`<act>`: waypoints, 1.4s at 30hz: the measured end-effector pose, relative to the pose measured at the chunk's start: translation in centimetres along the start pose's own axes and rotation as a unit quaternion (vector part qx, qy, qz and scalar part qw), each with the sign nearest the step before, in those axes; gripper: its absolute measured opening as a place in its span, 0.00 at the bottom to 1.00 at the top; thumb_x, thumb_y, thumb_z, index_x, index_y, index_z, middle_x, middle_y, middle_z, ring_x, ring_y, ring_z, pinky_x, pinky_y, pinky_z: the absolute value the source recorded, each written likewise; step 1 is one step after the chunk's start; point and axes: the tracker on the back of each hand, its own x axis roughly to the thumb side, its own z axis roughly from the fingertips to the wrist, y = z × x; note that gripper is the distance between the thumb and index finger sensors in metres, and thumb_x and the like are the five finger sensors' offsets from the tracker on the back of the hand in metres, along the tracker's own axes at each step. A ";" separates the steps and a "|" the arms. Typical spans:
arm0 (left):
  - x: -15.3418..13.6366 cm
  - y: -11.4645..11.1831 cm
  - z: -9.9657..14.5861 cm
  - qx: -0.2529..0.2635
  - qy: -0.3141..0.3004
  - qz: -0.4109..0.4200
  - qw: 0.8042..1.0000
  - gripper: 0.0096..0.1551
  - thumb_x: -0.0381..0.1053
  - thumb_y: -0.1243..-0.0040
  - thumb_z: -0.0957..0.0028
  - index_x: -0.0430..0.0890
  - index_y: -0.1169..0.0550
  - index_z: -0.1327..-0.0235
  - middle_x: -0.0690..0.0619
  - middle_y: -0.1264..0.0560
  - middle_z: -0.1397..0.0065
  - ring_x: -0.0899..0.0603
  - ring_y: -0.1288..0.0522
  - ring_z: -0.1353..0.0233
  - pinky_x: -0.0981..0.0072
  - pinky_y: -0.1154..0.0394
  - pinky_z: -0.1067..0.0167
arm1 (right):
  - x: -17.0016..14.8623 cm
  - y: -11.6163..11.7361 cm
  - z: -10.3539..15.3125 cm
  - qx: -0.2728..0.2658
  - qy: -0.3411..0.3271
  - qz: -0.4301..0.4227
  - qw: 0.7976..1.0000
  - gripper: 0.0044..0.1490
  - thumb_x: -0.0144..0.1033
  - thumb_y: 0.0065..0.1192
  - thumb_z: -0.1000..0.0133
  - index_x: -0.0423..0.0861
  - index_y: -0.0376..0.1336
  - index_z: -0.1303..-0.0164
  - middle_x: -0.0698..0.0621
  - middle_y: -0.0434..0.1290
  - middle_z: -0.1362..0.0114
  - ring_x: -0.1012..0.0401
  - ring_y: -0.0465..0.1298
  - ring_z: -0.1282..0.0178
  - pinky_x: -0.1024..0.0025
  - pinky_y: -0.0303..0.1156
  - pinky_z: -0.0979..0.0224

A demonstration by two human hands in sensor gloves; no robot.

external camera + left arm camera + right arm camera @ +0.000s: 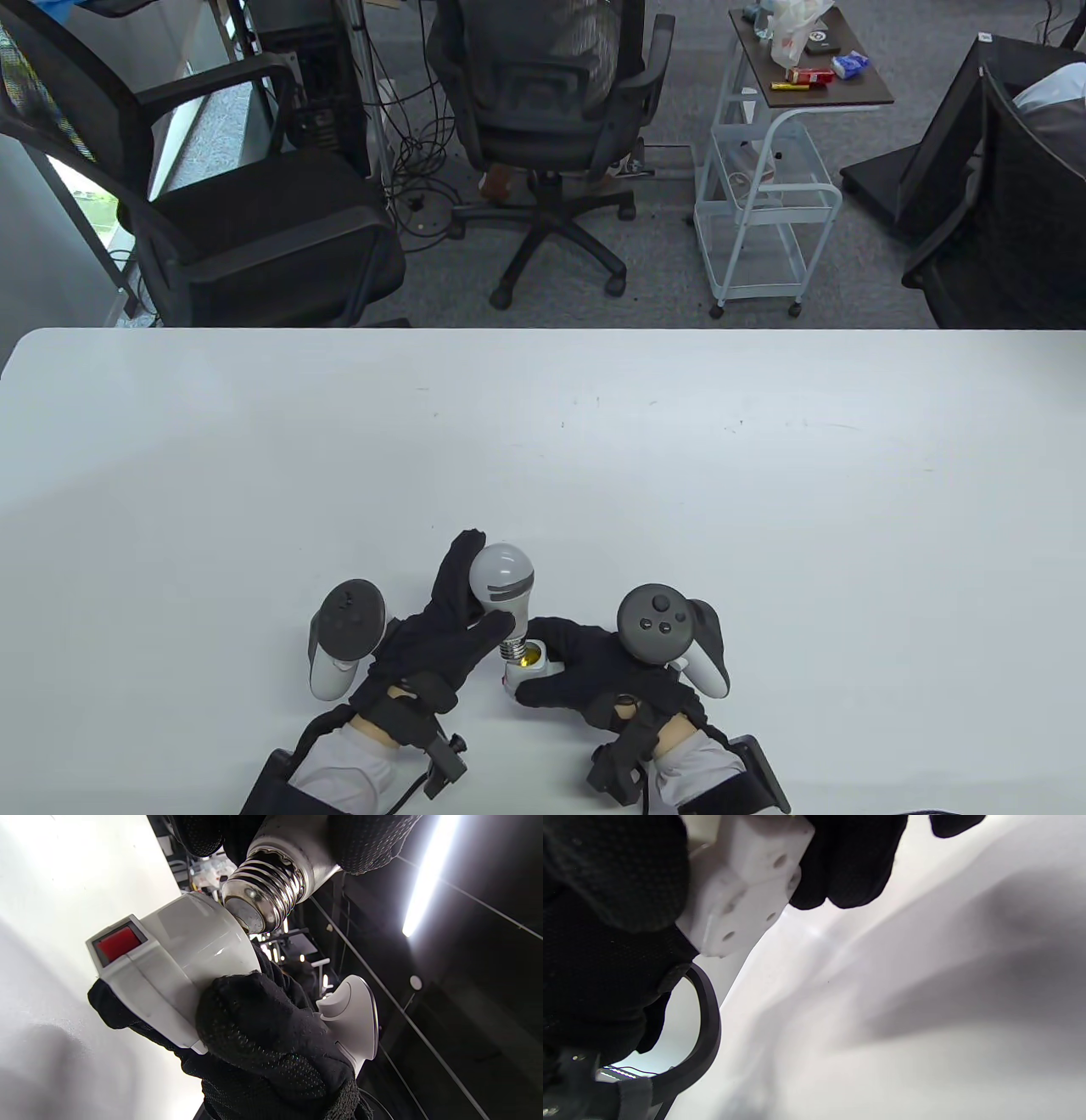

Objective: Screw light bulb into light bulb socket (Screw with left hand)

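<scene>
My left hand (450,628) grips a white light bulb (502,586) by its body, tilted, with the silver screw base (265,893) at the rim of the socket mouth. My right hand (585,675) holds the white socket (533,666) near the table's front edge. The socket's brass inside shows in the table view. In the left wrist view the socket (169,963) has a red switch (116,944), and the bulb's thread is still outside it. In the right wrist view the socket's underside (742,887) sits between my gloved fingers (848,866).
The white table (543,458) stretches wide beyond the hands. Office chairs (543,110) and a small white cart (764,195) stand on the floor behind the far edge.
</scene>
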 end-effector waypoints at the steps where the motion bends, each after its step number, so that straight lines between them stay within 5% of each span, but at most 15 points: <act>1: 0.0 0.0 0.0 0.001 0.000 -0.001 1.000 0.51 0.52 0.45 0.30 0.55 0.67 0.18 0.32 0.37 0.21 0.29 0.41 0.19 0.20 0.46 0.29 | 0.0 0.0 0.0 0.005 -0.002 -0.002 1.000 0.45 0.49 0.79 0.53 0.40 0.62 0.32 0.39 0.73 0.32 0.42 0.74 0.34 0.27 0.54 0.27; 35: -0.9 -1.1 -0.4 -0.056 -0.004 0.058 0.997 0.48 0.48 0.46 0.30 0.65 0.64 0.18 0.32 0.40 0.18 0.27 0.45 0.17 0.17 0.48 0.30 | -0.6 0.1 -0.1 0.013 -0.020 -0.069 0.997 0.41 0.51 0.76 0.49 0.39 0.63 0.33 0.38 0.74 0.34 0.42 0.74 0.36 0.26 0.51 0.26; 42: -1.2 0.0 0.0 -0.048 -0.002 0.091 0.995 0.50 0.70 0.47 0.33 0.60 0.59 0.12 0.30 0.53 0.14 0.22 0.56 0.17 0.14 0.52 0.30 | -0.5 0.3 -0.1 0.010 -0.013 -0.043 0.999 0.41 0.49 0.77 0.49 0.38 0.64 0.34 0.37 0.74 0.35 0.40 0.74 0.36 0.25 0.49 0.26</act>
